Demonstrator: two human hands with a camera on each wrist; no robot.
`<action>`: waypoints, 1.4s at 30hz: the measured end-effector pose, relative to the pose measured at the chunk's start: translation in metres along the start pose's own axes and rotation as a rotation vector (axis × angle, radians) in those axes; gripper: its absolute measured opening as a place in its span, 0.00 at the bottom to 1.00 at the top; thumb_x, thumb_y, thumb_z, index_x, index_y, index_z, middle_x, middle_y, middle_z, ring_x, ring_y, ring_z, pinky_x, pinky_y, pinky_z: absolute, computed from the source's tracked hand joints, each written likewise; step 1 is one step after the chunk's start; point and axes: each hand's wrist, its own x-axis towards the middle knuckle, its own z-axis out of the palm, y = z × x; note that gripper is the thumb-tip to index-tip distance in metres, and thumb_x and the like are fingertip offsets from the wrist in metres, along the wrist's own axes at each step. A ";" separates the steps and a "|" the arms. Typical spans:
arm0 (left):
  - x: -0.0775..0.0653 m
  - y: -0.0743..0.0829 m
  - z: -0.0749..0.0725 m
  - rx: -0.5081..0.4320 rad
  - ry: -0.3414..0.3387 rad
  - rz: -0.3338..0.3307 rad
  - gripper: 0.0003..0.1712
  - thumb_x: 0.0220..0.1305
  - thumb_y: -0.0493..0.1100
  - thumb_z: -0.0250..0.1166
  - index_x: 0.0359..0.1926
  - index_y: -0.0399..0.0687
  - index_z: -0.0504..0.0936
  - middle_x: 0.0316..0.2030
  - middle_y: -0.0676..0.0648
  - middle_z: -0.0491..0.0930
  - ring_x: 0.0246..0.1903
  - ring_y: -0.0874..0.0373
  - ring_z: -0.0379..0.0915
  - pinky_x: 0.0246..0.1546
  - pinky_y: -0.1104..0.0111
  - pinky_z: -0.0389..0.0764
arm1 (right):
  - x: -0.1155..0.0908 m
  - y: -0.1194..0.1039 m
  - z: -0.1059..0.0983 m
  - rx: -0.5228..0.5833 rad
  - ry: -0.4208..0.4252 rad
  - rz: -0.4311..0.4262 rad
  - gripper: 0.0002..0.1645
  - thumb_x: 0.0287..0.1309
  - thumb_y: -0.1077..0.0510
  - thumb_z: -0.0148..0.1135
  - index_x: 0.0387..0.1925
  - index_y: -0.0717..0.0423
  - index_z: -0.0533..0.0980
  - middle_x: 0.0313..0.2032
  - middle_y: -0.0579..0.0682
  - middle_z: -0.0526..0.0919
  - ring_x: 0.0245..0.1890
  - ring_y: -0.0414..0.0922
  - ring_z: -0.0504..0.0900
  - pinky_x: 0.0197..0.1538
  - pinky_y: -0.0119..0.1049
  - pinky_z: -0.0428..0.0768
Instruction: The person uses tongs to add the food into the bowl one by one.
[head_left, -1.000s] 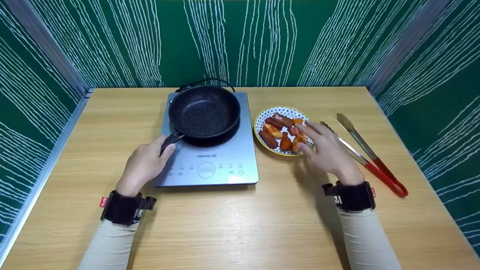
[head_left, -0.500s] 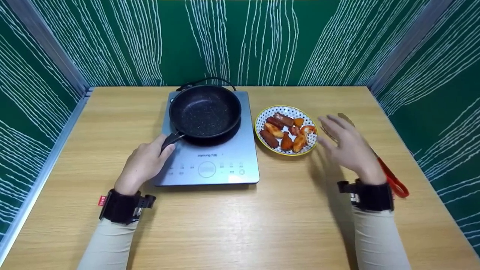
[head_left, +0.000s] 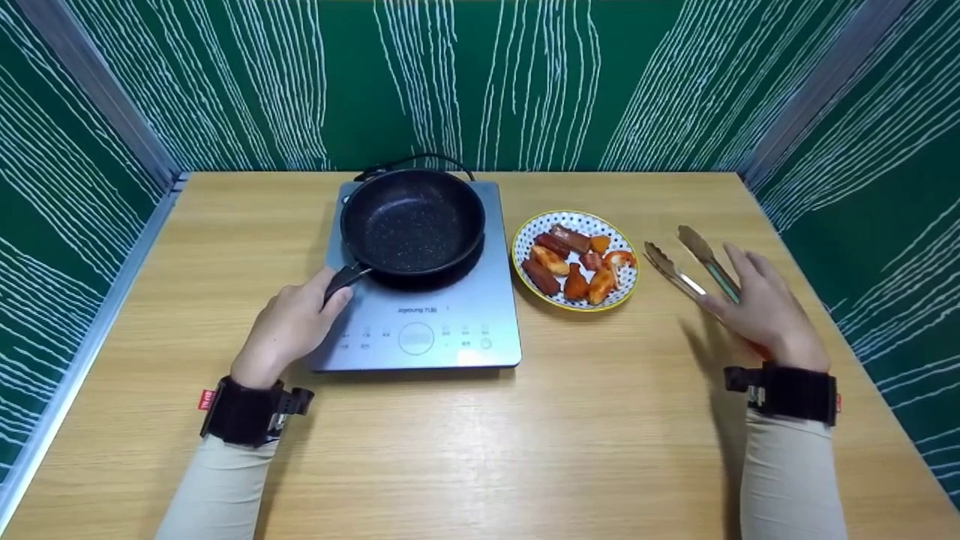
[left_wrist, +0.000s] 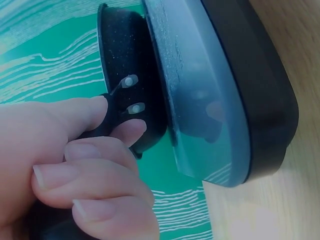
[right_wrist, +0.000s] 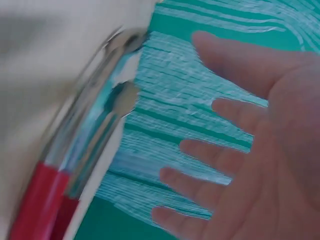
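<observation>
My left hand [head_left: 289, 326] grips the black handle [head_left: 345, 281] of a frying pan [head_left: 412, 221], fingers curled round it in the left wrist view. The pan is on the silver induction cooktop [head_left: 465, 300] with nothing in it. My right hand [head_left: 772, 319] is over the metal tongs [head_left: 709, 255], hiding most of their red handles in the head view. In the right wrist view its fingers are spread and apart from the tongs [right_wrist: 90, 110], with nothing held. A dotted plate [head_left: 529, 225] between cooktop and tongs bears several pieces of browned food [head_left: 576, 283].
A black cord [head_left: 427, 157] runs behind the cooktop at the table's back edge. Green panels with white streaks [head_left: 540, 82] wall in the wooden table [head_left: 480, 450] at the back and sides.
My right hand has moved right, from over the plate to over the tongs. The left hand keeps its hold on the pan handle, and the pan stays in place.
</observation>
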 end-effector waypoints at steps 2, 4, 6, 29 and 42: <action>0.000 0.000 0.000 -0.004 -0.001 -0.004 0.13 0.85 0.52 0.53 0.53 0.47 0.71 0.29 0.44 0.69 0.31 0.46 0.71 0.30 0.59 0.63 | 0.000 0.009 0.000 0.006 -0.042 0.043 0.62 0.72 0.40 0.67 0.86 0.50 0.36 0.79 0.77 0.39 0.76 0.80 0.45 0.66 0.83 0.53; -0.001 0.000 0.000 -0.007 -0.003 -0.007 0.14 0.85 0.52 0.53 0.53 0.47 0.71 0.30 0.44 0.69 0.31 0.46 0.71 0.30 0.59 0.63 | -0.001 0.018 0.001 0.013 -0.085 0.091 0.65 0.70 0.39 0.68 0.85 0.51 0.33 0.78 0.79 0.38 0.75 0.81 0.45 0.65 0.84 0.54; -0.001 0.001 0.000 -0.008 -0.006 -0.010 0.14 0.85 0.53 0.52 0.53 0.47 0.72 0.30 0.44 0.69 0.31 0.46 0.71 0.30 0.59 0.63 | -0.002 0.025 0.001 0.012 -0.120 0.131 0.68 0.69 0.37 0.69 0.85 0.52 0.32 0.77 0.80 0.38 0.73 0.81 0.46 0.64 0.84 0.55; 0.000 0.000 0.001 0.010 0.001 -0.006 0.14 0.85 0.52 0.53 0.52 0.46 0.72 0.31 0.42 0.71 0.32 0.45 0.71 0.31 0.57 0.64 | -0.001 0.064 0.006 0.012 -0.173 0.169 0.45 0.72 0.48 0.66 0.72 0.75 0.59 0.50 0.72 0.75 0.48 0.65 0.72 0.48 0.55 0.73; 0.000 0.001 0.000 -0.006 -0.016 -0.021 0.14 0.85 0.53 0.52 0.53 0.46 0.71 0.32 0.42 0.70 0.32 0.45 0.70 0.31 0.58 0.64 | -0.008 0.052 0.001 0.058 0.042 0.168 0.49 0.75 0.28 0.50 0.72 0.67 0.63 0.54 0.68 0.68 0.52 0.65 0.66 0.43 0.54 0.68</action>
